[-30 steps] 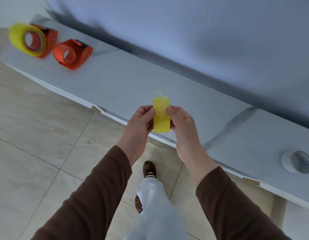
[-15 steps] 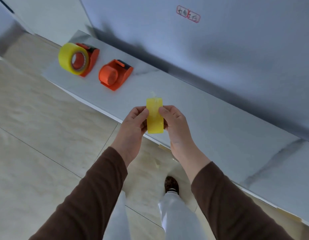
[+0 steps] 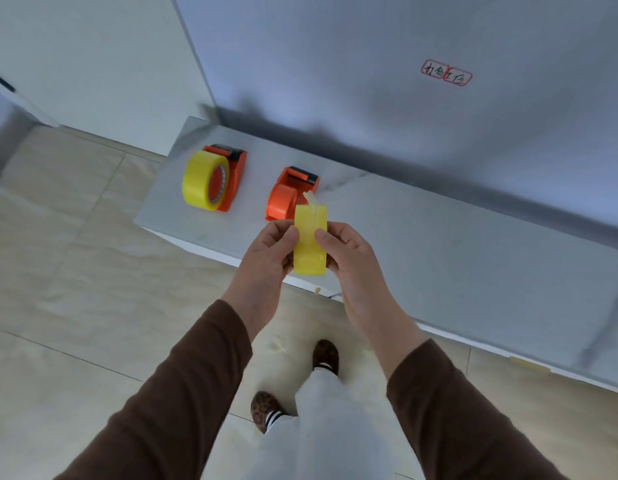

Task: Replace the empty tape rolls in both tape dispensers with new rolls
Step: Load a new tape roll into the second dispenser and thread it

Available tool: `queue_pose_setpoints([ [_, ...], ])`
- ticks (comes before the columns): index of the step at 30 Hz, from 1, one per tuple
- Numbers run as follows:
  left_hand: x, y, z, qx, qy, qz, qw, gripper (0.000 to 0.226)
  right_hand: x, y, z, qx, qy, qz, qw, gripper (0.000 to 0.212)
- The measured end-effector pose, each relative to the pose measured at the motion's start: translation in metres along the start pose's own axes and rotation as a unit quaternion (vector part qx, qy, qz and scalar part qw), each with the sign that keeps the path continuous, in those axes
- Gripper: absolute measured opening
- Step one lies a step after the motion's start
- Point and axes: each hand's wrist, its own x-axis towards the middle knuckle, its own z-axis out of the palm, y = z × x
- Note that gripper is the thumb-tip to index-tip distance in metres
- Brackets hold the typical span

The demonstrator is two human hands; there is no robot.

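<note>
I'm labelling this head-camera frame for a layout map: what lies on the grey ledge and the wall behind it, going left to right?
Orange dispenser loaded with a yellow tape roll → orange dispenser without a roll → red-outlined handwritten label on the wall.

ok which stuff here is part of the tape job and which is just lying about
Job:
held roll, gripped by left hand and right hand
loaded dispenser on the ledge
second dispenser, no yellow roll on it

Lying about:
red label on the wall
tape scraps on the ledge edge

yellow tape roll (image 3: pixel 310 244) between both hands
</note>
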Motion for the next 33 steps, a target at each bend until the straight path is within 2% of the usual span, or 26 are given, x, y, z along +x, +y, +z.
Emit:
queue_pose_setpoints([
  [8,0.060,0.035,-0.014,0.034,-0.047,-0.052,0.997,0.018,0.050,-0.011,0.023,0.004,0.052,-0.015,0.999,0.027],
  [14,0.107,0.058,-0.023,0.144,-0.074,-0.066,0.985,0.014,0.081,-0.009,0.035,0.055,0.092,-0.011,0.994,0.024],
  [17,0.128,0.065,-0.031,0.196,-0.052,-0.067,0.977,0.013,0.089,-0.007,0.038,0.083,0.118,-0.003,0.990,0.022],
  [22,0.169,0.062,-0.051,0.224,0.042,-0.067,0.971,0.010,0.094,0.002,0.041,0.112,0.160,0.013,0.981,0.023],
  [24,0.183,0.056,-0.054,0.254,0.049,-0.087,0.962,0.012,0.095,0.006,0.044,0.115,0.177,0.020,0.977,0.025],
  [29,0.200,0.044,-0.054,0.307,-0.011,-0.172,0.936,0.025,0.092,0.015,0.052,0.113,0.208,0.026,0.971,0.026],
  [33,0.196,0.045,-0.053,0.306,-0.056,-0.176,0.934,0.021,0.090,0.017,0.060,0.097,0.222,0.023,0.970,0.024],
])
